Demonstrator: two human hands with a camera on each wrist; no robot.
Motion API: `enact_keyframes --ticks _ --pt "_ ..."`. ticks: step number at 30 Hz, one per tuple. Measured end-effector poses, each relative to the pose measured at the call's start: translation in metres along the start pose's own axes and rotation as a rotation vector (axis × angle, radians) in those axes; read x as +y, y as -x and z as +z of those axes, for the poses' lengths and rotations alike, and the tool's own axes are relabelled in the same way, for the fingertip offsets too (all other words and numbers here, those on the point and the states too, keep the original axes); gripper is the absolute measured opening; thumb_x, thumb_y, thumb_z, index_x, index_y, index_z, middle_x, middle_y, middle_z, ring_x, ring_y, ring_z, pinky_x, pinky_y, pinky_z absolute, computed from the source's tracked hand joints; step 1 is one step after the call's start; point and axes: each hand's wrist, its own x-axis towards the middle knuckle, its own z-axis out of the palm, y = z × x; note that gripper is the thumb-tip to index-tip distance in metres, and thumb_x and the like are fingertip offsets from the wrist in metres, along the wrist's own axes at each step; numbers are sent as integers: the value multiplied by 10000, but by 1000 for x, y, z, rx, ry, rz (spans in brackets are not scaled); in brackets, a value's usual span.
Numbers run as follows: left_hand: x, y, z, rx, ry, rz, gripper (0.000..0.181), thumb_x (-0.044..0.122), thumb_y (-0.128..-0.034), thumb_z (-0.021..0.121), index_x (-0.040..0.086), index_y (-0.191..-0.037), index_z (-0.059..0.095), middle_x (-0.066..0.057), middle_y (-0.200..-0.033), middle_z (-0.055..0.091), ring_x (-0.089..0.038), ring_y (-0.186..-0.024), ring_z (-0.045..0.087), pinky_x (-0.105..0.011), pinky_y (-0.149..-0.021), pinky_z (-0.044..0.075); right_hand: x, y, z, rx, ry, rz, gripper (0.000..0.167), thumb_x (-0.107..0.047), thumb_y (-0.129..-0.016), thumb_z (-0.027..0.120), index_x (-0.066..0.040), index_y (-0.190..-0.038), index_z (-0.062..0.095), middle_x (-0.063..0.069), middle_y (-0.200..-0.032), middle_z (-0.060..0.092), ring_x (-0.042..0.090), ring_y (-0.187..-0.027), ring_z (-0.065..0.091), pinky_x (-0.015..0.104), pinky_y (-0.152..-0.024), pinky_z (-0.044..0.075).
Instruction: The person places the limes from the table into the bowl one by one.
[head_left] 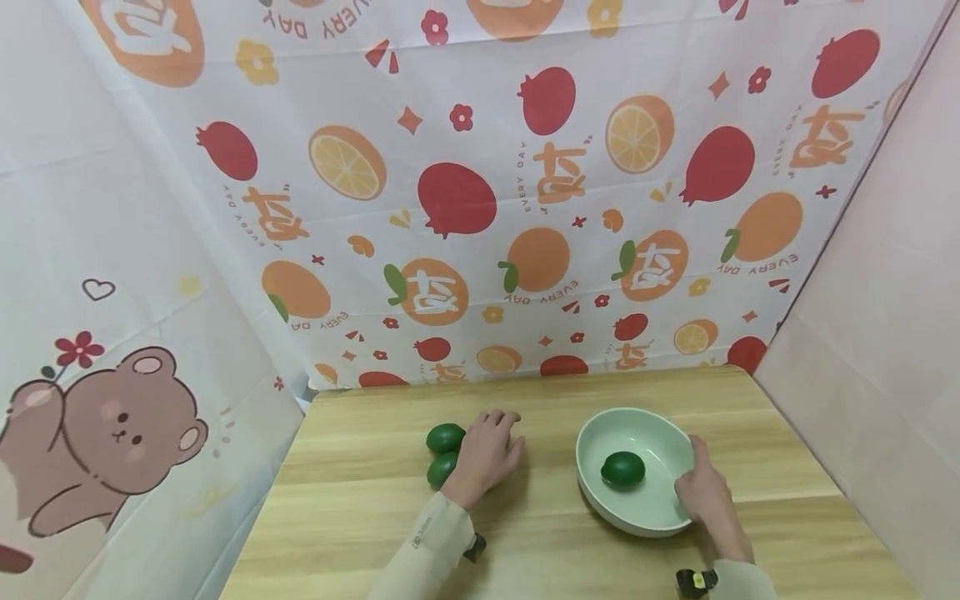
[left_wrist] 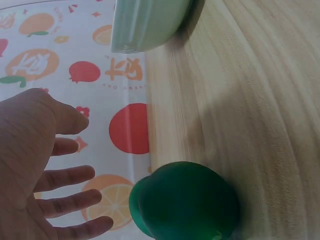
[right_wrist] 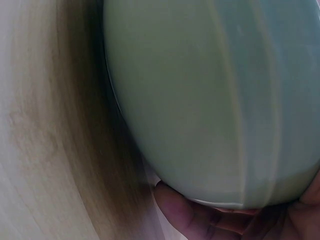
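- Behind the table, a sheet (head_left: 480, 312) printed with oranges and red fruit, cut off at the top of the head view.
- The table (head_left: 352, 508), with pale, streaked wood grain.
- On its right side, a round, glossy, pale-green bowl (head_left: 663, 465).
- The right hand (head_left: 707, 493), pinching the bowl's rim, fingers partly hidden behind the wall.
- The left hand (head_left: 486, 454), fingers spread, partly blocking the nearer loose fruit.
- Smooth, dark-green oval fruits: one inside the bowl (head_left: 623, 470), two (head_left: 446, 437) beside the left hand.
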Motion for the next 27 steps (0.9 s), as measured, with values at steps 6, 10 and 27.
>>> enact_keyframes --ticks 6,10,27 --pt "-7 4 1 -6 37 -50 321 250 -920 707 116 -1208 664 -116 -1177 695 -302 -1024 649 -444 -729 582 0 0 -1 9 18 -16 792 -9 -896 364 -48 -1609 22 479 -1408 389 314 -813 633 320 -605 509" --pt "-10 9 0 -49 61 -89 333 238 -928 699 94 -1226 659 -145 -1191 686 -335 -1038 652 -489 -687 589 0 0 -1 -4 8 -4 793 -11 -902 364 -54 -1612 13 478 -1408 386 304 -797 631 321 -598 509" --pt "-15 19 3 -140 34 -159 347 245 -909 731 68 -1195 645 -200 -1155 682 -378 -990 668 -530 -645 580 2 0 1 4 23 9 804 -17 -904 367 -55 -1615 -7 473 -1419 380 336 -850 635 320 -614 515"
